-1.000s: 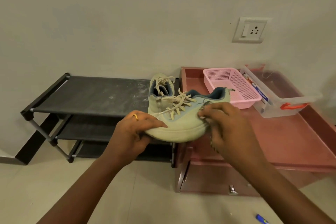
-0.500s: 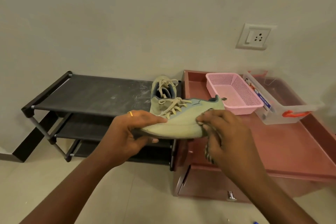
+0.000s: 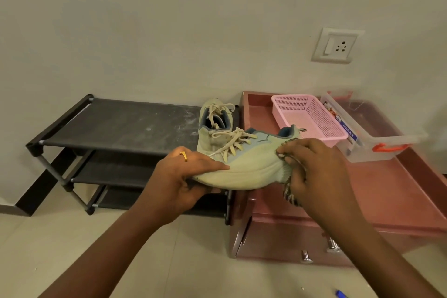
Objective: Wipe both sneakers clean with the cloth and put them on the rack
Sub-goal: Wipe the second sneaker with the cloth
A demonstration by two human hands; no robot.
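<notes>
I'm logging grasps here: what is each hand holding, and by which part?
The left hand grips the sneaker by its toe end. The right hand holds the bunched cloth against the heel.

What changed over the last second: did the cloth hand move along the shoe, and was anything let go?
The right hand slid the cloth along the held sneaker, from beside the laces to the heel end. The sneaker rolled a little, so its pale side faces the camera more. Nothing was let go: the left hand still grips the toe, and the second sneaker still sits on top of the rack.
</notes>
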